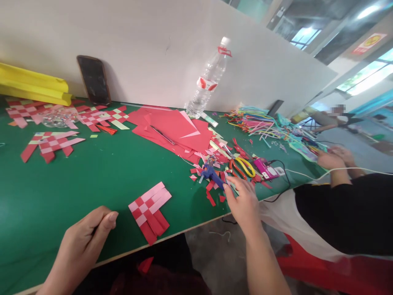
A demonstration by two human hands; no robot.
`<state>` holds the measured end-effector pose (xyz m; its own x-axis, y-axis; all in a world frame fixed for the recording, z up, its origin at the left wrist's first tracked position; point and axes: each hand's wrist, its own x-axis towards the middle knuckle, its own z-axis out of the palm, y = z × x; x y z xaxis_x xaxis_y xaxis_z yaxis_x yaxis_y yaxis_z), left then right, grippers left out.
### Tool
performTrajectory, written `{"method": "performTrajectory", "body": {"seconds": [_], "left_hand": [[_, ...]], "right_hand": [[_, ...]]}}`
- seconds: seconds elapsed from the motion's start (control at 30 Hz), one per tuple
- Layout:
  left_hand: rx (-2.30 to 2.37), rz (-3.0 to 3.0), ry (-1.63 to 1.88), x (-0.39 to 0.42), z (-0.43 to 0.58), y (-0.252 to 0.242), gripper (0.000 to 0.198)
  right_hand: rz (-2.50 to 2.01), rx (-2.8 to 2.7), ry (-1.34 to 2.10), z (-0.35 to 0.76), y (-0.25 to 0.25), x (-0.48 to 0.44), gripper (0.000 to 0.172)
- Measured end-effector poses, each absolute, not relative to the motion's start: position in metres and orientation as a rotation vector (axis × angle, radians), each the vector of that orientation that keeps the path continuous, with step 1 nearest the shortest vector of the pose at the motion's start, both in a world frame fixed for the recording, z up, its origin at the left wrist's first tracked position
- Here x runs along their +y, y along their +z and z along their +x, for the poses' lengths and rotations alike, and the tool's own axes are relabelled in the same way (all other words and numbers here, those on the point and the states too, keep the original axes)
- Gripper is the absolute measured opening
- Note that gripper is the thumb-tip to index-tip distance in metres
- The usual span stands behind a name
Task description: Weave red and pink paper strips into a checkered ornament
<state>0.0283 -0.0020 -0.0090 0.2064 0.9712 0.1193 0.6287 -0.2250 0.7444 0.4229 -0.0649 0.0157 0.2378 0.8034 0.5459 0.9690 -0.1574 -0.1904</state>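
Observation:
My left hand (84, 239) rests on the green table's near side, its fingers curled into a loose fist and nothing visible in it. Just right of it lies a woven pink-and-red paper piece (149, 211), with loose strips at its lower and right edges. My right hand (244, 200) is at the handle end of a blue glue gun (213, 176), fingers apart; its fingertips are at or touching the handle. The glue gun lies among red paper scraps (210, 196). Beyond my right hand are yellow-handled pliers (245, 166) and a purple power strip (265, 169).
Red paper sheets (172, 129) with a craft knife (162, 135) lie mid-table. Behind stand a water bottle (208, 82) and a phone (93, 80). More woven pieces (52, 143) are at left, colourful pipe cleaners (251, 121) at right. A co-worker (344, 209) sits at the right.

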Motion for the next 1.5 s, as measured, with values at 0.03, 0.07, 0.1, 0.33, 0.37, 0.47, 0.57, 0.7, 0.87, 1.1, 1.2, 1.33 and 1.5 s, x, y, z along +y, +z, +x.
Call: {"method": "performTrajectory", "body": {"seconds": [0.03, 0.07, 0.1, 0.33, 0.37, 0.47, 0.57, 0.7, 0.87, 1.1, 1.2, 1.33, 1.5], "left_hand": [[1.429, 1.957, 0.81, 0.0, 0.028, -0.011, 0.038], [1.38, 1.981, 0.82, 0.002, 0.027, -0.012, 0.034], [1.353, 1.991, 0.845, 0.003, 0.027, -0.014, 0.03], [1.193, 2.187, 0.991, 0.011, 0.037, -0.009, 0.016], [1.132, 2.255, 0.978, 0.011, 0.039, -0.007, 0.019], [0.968, 2.432, 0.936, 0.01, 0.043, -0.002, 0.023], [0.942, 2.593, 0.898, 0.005, 0.045, -0.001, 0.023], [1.011, 2.756, 0.847, -0.004, 0.047, -0.002, 0.028], [1.047, 2.788, 0.735, -0.008, 0.048, -0.002, 0.036], [0.977, 2.806, 0.617, -0.003, 0.041, -0.001, 0.039], [0.981, 2.843, 0.587, -0.004, 0.041, 0.003, 0.038], [0.904, 2.917, 0.499, -0.011, 0.049, 0.005, 0.055], [0.873, 2.939, 0.42, -0.015, 0.056, -0.003, 0.073]], "right_hand": [[-2.024, -1.652, -0.435, 0.423, 0.015, -0.06, 0.026], [-2.033, -1.683, -0.436, 0.422, 0.014, -0.056, 0.028], [-2.043, -1.71, -0.437, 0.422, 0.013, -0.052, 0.029], [-2.079, -1.813, -0.445, 0.427, 0.0, -0.038, 0.034], [-2.08, -1.82, -0.448, 0.428, -0.002, -0.037, 0.035], [-2.08, -1.828, -0.466, 0.43, -0.007, -0.033, 0.036], [-2.076, -1.827, -0.487, 0.431, -0.009, -0.032, 0.038], [-2.065, -1.823, -0.54, 0.43, -0.004, -0.034, 0.04], [-1.895, -1.789, -0.615, 0.412, 0.021, -0.041, 0.033], [-1.509, -1.929, -0.316, 0.325, 0.029, -0.054, 0.028], [-1.446, -1.972, -0.147, 0.296, 0.021, -0.054, 0.034], [-1.455, -2.019, -0.016, 0.28, 0.012, -0.041, 0.038], [-1.614, -2.145, 0.0, 0.275, -0.003, -0.022, 0.042]]}}
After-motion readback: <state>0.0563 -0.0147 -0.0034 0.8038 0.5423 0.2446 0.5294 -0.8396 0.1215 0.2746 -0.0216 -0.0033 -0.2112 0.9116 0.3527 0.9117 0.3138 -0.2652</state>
